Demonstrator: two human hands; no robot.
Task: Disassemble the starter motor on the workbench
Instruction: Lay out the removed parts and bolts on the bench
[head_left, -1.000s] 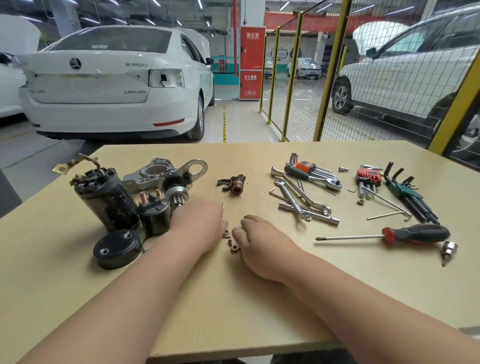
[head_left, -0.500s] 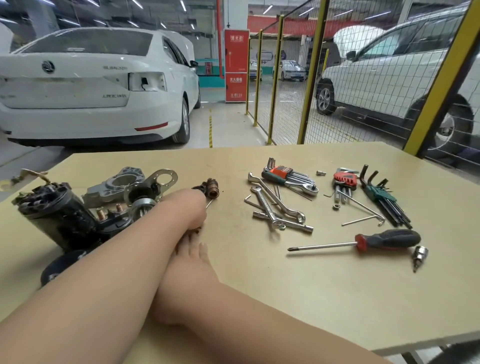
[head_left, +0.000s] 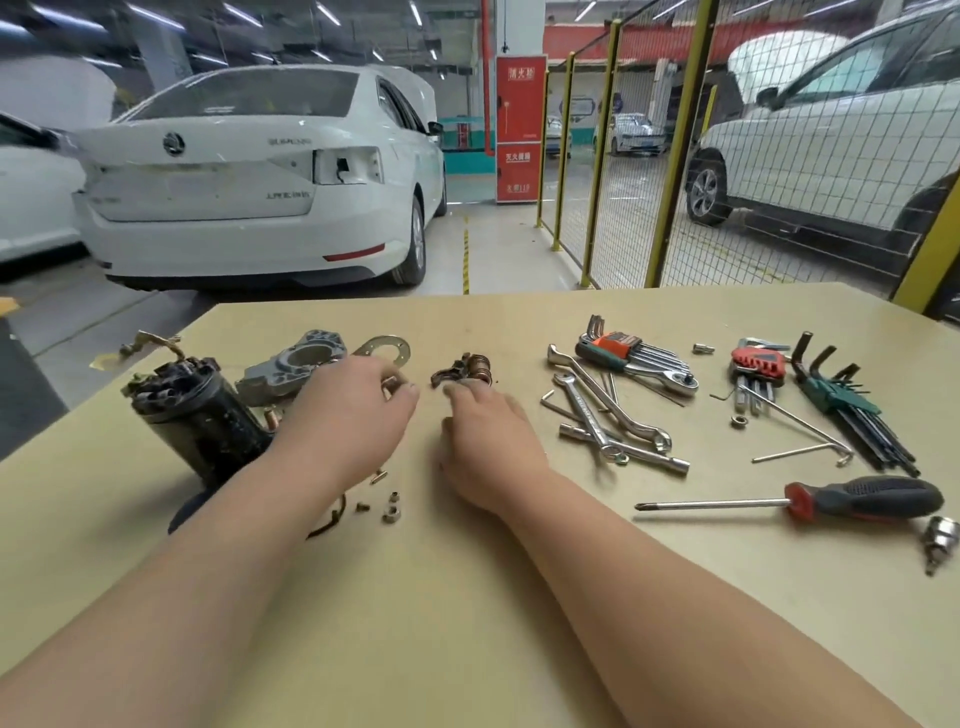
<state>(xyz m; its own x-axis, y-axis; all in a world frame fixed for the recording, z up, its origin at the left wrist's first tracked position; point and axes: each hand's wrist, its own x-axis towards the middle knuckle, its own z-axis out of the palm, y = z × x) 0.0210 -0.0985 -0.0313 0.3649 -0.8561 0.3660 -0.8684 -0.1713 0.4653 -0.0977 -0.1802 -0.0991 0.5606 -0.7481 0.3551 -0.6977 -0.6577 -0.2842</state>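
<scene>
while my left hand (head_left: 353, 421) is in the middle left of the frame, its thumb and fingertips are curled and they pinch a small brass-coloured piece (head_left: 390, 385). my right hand (head_left: 488, 441) lies palm down near the centre, the fingers mostly straight and holding nothing. its fingertips reach the copper-wound part (head_left: 475, 366); if they touch it or are only just beside it, i cannot tell.

the starter motor body (head_left: 202, 415), a black cylinder, stands tilted at the left of the frame, partly behind my left forearm. just behind it, further up in the frame, lies the aluminium housing (head_left: 296, 364). everything rests on the beige workbench (head_left: 519, 322).

below my left hand, some small nuts and screws (head_left: 389, 506) lie loose on the wood. to the right of centre is a heap of wrenches (head_left: 608, 415), and above it an orange hex key set (head_left: 623, 349). a red hex key set (head_left: 756, 364) and a green hex key set (head_left: 841, 400) lie at the upper right of the bench. a screwdriver (head_left: 831, 501) with a black and red handle lies at the right, its tip pointing towards my right forearm. a white car (head_left: 249, 176) stands behind the bench, in the upper left.
</scene>
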